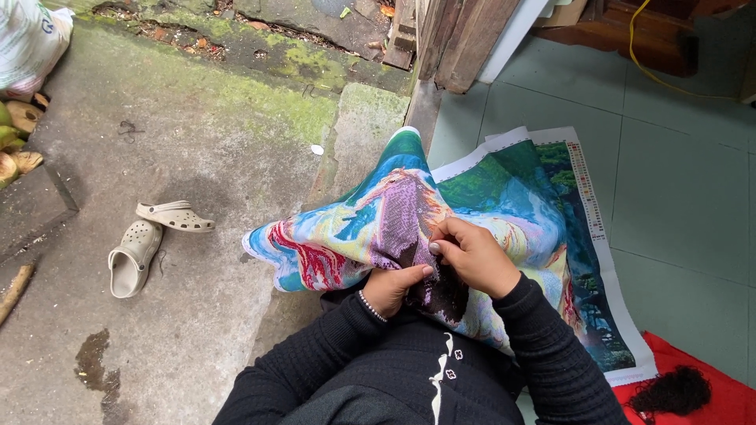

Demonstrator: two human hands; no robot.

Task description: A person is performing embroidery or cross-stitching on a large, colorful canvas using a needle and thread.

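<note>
A large, brightly printed cross-stitch canvas (504,189) lies over my lap and spreads onto the tiled floor to the right. My left hand (394,285) grips a fold of the cloth from below, thumb on top, beside a dark stitched patch (445,297). My right hand (474,253) rests on top of the cloth with fingertips pinched together at the purple stitched area (402,220); whatever it pinches is too small to see. Both arms wear black knit sleeves, and a beaded bracelet sits on the left wrist.
A pair of beige clogs (150,236) lies on the concrete to the left. A hank of black thread (673,392) rests on red cloth (724,401) at bottom right. Green tiles cover the floor at right; a wooden door frame (465,39) stands ahead.
</note>
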